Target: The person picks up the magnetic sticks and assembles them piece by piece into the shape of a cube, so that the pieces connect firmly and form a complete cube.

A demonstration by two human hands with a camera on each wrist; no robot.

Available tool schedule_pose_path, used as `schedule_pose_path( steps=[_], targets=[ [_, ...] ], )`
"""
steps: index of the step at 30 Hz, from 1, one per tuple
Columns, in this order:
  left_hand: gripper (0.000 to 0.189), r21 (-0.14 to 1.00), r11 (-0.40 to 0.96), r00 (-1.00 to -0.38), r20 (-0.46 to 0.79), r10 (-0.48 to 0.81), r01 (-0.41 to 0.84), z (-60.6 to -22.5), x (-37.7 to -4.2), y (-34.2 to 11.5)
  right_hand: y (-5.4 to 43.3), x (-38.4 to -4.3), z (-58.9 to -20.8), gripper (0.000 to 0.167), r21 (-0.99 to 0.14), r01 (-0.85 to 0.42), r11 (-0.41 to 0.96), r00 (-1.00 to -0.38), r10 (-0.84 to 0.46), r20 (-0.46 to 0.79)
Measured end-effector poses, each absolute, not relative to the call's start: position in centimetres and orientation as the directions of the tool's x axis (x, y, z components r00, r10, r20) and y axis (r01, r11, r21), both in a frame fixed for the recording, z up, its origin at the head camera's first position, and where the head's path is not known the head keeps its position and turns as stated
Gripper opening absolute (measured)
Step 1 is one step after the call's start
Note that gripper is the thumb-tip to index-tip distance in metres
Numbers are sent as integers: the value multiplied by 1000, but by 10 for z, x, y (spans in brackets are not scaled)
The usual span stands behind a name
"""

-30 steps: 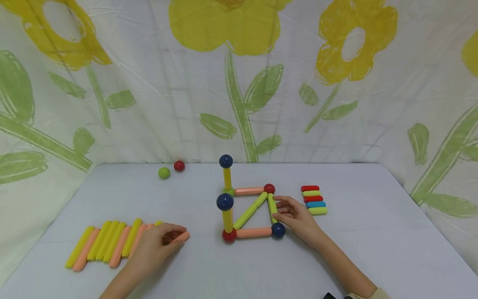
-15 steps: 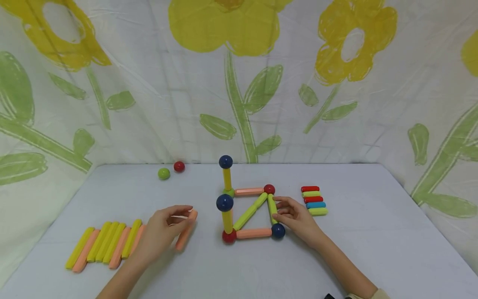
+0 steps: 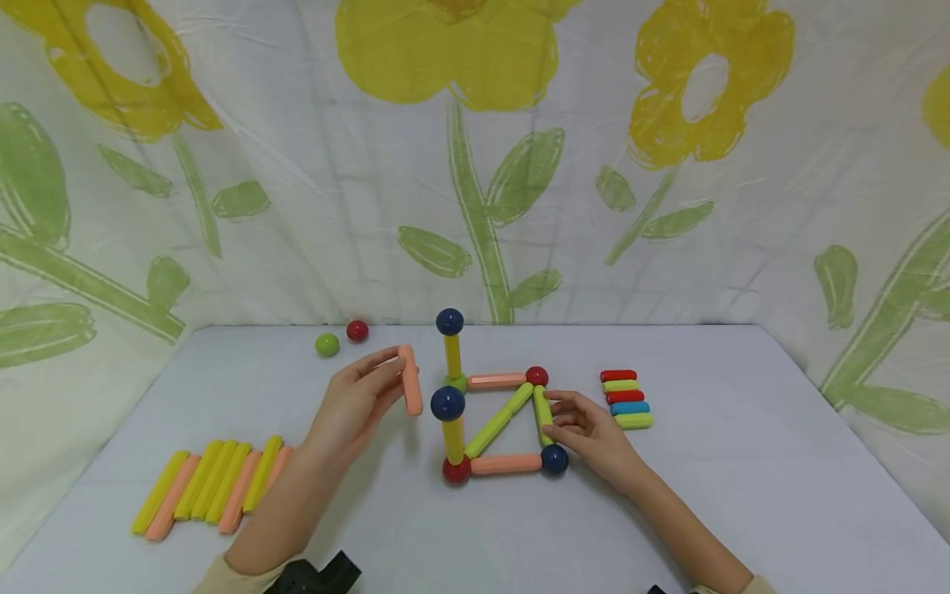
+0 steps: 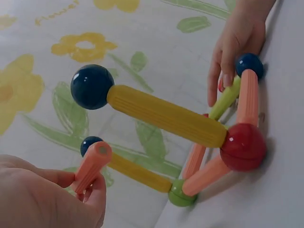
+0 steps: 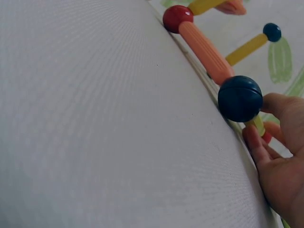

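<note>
My left hand (image 3: 355,410) pinches a salmon-pink rod (image 3: 411,381) between thumb and fingers, raised just left of a ball-and-rod structure. In the left wrist view the pink rod (image 4: 92,166) has a round end facing the camera. With its fingers on either side, my right hand (image 3: 594,435) holds the light green rod (image 3: 543,412) on the structure's right side. That rod links a red ball (image 3: 537,376) and a dark blue ball (image 3: 553,459). Two yellow rods (image 3: 453,441) stand upright on the left, each topped by a blue ball (image 3: 448,403). Another green rod (image 3: 499,421) crosses the base diagonally.
At the left lies a row of yellow and pink rods (image 3: 200,481), partly behind the left forearm. A green ball (image 3: 326,345) and a red ball (image 3: 358,331) sit near the back edge. Several short coloured rods (image 3: 627,397) lie right of the structure. A flowered cloth (image 3: 297,247) hangs behind.
My left hand has lifted the pink rod from beside the row, moving it right and up toward the upright yellow rods, and turned it steeper. The right hand has stayed in place.
</note>
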State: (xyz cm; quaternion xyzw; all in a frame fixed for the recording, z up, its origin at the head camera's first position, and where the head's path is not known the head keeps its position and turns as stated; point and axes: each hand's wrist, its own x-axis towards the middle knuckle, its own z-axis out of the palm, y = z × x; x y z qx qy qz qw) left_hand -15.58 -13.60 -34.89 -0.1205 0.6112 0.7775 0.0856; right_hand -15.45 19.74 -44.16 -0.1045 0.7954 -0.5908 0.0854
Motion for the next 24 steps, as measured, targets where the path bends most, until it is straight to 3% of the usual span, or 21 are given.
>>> schedule_pose_path(
  steps=[9,16,24],
  targets=[
    [50,832,-458,-934,-357,-7,-314,-336,-165,-113,197,-154,-440,53,-956,-79,283,-962,-274,-2],
    [51,806,-490,-931,-364,31,-332,-334,-164,-105,196,-154,-439,53,-956,-72,285,-962,-272,-8],
    [48,817,-488,-952,-264,157,-307,-332,-156,-104,197,-154,-440,53,-956,-70,285,-962,-272,-10]
  ],
)
